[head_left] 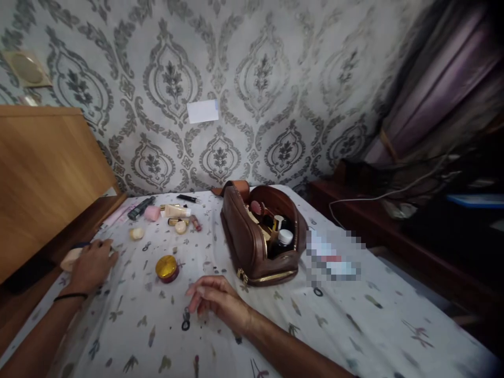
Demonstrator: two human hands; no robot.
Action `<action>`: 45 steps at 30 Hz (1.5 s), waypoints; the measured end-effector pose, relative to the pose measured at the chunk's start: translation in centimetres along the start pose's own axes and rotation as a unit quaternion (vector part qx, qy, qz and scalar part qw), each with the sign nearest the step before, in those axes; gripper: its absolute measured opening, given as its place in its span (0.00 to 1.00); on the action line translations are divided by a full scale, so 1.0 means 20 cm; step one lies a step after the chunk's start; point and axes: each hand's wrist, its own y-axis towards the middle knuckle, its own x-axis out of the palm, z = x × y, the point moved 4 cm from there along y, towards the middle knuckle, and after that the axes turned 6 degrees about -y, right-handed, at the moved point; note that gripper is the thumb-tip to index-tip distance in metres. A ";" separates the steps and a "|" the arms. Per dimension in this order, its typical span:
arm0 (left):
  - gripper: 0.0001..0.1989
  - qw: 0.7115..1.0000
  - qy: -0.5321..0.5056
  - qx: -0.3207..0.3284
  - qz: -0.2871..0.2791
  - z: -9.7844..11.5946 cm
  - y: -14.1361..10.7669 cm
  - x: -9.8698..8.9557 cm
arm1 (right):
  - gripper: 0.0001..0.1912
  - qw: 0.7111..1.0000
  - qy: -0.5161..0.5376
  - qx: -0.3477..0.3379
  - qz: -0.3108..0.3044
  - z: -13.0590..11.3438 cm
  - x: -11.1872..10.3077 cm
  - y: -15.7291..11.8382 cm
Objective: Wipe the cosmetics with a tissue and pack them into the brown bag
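Observation:
My left hand (91,262), a black band at its wrist, is at the left edge of the bed with fingers curled downward. What lies under them is mostly hidden. A beige item (71,259) with a dark blue part shows just left of that hand. My right hand (216,298) hovers over the sheet, fingers loosely bent and apart, holding nothing. Between the hands stands a round jar with a gold lid (167,268). Behind my right hand, a brown leather bag (246,244) stands unzipped, with a white-capped dark bottle (284,241) and other items inside.
Toward the wall lie a pink item (151,212), a cream tube (177,211), a dark green tube (140,208), a black slim item (188,198) and several small cosmetics. A wooden panel (43,178) borders the left. A blurred-out packet (331,257) lies right of the bag.

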 end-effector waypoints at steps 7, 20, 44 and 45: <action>0.21 0.972 -0.209 0.008 0.102 0.16 -0.14 -0.13 | 0.21 0.999 0.043 -0.002 0.001 0.00 -0.01 0.00; 0.15 0.844 -0.417 0.305 0.143 1.03 -0.55 -0.25 | 0.22 0.989 0.125 0.013 0.077 -0.01 -0.03 -0.06; 0.12 0.980 -0.175 0.096 -0.020 0.43 -0.30 -0.16 | 0.20 0.994 -0.082 0.019 0.065 -0.04 -0.04 -0.07; 0.13 0.981 -0.166 0.097 -0.038 0.43 -0.30 -0.14 | 0.20 0.994 -0.083 0.019 0.065 -0.04 -0.04 -0.07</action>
